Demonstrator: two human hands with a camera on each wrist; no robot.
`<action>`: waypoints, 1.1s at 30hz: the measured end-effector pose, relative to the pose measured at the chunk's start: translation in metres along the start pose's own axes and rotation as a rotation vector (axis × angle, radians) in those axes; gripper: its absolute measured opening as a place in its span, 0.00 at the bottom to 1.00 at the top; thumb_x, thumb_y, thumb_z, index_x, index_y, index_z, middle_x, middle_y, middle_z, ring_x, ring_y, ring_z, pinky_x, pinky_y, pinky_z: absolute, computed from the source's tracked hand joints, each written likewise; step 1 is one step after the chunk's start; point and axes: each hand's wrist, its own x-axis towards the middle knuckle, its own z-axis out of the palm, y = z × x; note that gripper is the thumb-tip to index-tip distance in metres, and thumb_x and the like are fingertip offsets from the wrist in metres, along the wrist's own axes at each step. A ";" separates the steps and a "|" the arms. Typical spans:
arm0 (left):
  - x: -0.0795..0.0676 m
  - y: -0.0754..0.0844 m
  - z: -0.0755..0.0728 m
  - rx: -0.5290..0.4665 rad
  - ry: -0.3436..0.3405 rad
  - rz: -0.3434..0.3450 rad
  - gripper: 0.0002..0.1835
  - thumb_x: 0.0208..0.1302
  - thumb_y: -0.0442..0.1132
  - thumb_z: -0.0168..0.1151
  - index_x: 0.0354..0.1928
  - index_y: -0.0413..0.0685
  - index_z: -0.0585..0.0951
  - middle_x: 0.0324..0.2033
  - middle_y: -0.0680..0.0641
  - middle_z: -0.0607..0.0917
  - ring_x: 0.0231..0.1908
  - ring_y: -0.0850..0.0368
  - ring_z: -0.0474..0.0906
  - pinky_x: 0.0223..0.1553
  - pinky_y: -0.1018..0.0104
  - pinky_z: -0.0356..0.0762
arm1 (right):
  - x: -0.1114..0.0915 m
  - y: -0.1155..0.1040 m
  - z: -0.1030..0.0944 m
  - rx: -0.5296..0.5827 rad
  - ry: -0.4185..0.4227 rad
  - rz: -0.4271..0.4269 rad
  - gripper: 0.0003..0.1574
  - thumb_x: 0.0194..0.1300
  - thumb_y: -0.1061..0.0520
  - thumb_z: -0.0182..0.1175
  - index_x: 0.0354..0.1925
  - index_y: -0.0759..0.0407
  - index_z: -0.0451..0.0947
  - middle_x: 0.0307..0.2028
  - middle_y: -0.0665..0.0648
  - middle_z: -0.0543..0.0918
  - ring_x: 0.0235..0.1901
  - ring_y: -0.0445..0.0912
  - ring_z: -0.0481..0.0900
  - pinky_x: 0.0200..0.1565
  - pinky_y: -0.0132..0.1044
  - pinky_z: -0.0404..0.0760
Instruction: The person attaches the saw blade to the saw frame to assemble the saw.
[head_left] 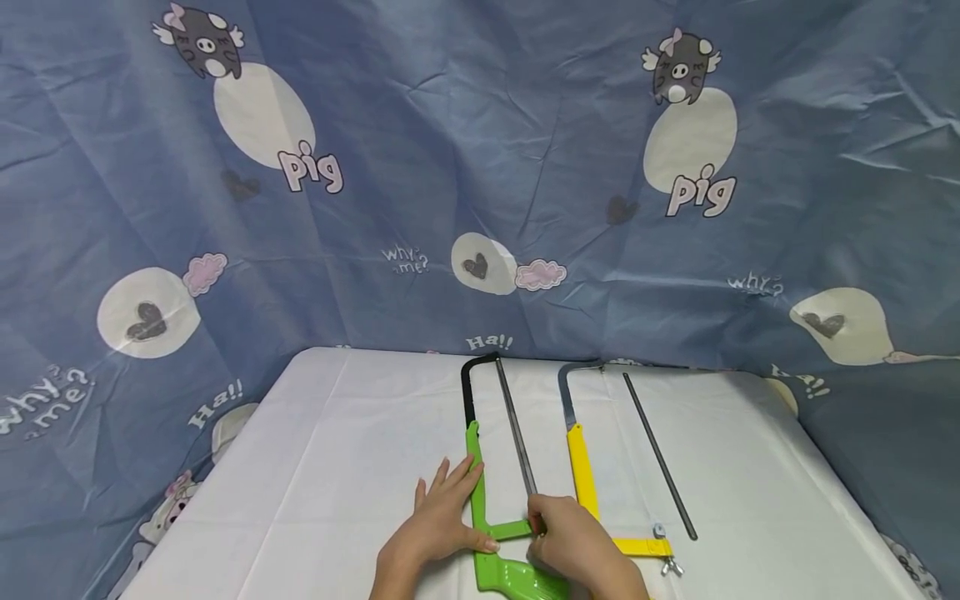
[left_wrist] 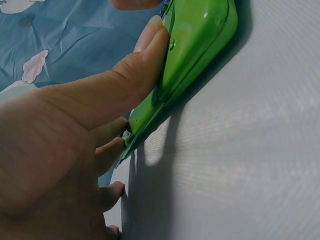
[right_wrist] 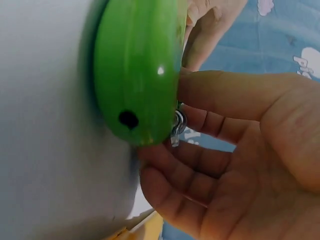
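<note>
A green hacksaw frame [head_left: 480,492] with a black front bow lies on the white table, its glossy handle [right_wrist: 135,75] toward me. My left hand [head_left: 441,523] presses on the frame with spread fingers, the thumb low against its green body. A grey hacksaw blade [head_left: 516,425] runs along the frame, its far end at the bow's tip. At the blade's near end, beside the green cross arm [head_left: 512,530], my right hand [head_left: 570,537] pinches with curled fingers. A metal wing nut [right_wrist: 178,122] shows between thumb and fingers in the right wrist view; the fingertips are partly hidden behind the handle.
To the right lies a yellow hacksaw frame [head_left: 582,471] with a grey bow, its handle hidden under my right arm. A wing nut [head_left: 672,567] sits at its yellow arm. Further right is a loose blade [head_left: 660,454]. Blue printed cloth [head_left: 480,167] hangs behind the white table [head_left: 360,433].
</note>
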 end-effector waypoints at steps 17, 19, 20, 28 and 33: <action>0.002 0.002 0.000 0.017 0.011 0.009 0.61 0.35 0.58 0.81 0.74 0.46 0.64 0.77 0.42 0.58 0.76 0.29 0.43 0.66 0.19 0.34 | -0.001 -0.006 0.006 -0.207 0.144 0.003 0.22 0.40 0.56 0.78 0.22 0.47 0.71 0.20 0.46 0.68 0.22 0.41 0.63 0.24 0.31 0.62; 0.002 0.002 0.000 0.021 0.011 0.011 0.61 0.35 0.59 0.81 0.74 0.46 0.64 0.77 0.42 0.59 0.76 0.29 0.43 0.66 0.18 0.34 | -0.001 -0.005 0.006 -0.206 0.146 0.000 0.22 0.40 0.56 0.78 0.21 0.47 0.71 0.20 0.46 0.68 0.22 0.41 0.63 0.24 0.31 0.62; 0.002 0.001 0.000 0.023 0.010 0.012 0.61 0.35 0.59 0.81 0.74 0.46 0.64 0.77 0.42 0.59 0.76 0.29 0.43 0.65 0.18 0.34 | -0.001 -0.005 0.006 -0.204 0.143 0.001 0.22 0.40 0.56 0.78 0.21 0.47 0.71 0.20 0.46 0.68 0.22 0.41 0.63 0.24 0.31 0.62; 0.001 0.000 0.001 0.024 -0.001 0.006 0.62 0.36 0.60 0.80 0.75 0.46 0.63 0.77 0.42 0.58 0.76 0.29 0.43 0.65 0.18 0.34 | 0.000 -0.004 0.006 -0.188 0.118 0.022 0.21 0.42 0.56 0.77 0.21 0.47 0.71 0.19 0.44 0.70 0.21 0.39 0.65 0.24 0.30 0.64; 0.001 0.000 0.002 0.024 0.003 0.009 0.62 0.36 0.60 0.81 0.75 0.46 0.64 0.77 0.42 0.59 0.76 0.29 0.43 0.65 0.18 0.34 | 0.001 -0.003 0.007 -0.199 0.121 0.012 0.20 0.43 0.59 0.75 0.20 0.47 0.71 0.18 0.44 0.70 0.20 0.39 0.65 0.23 0.31 0.64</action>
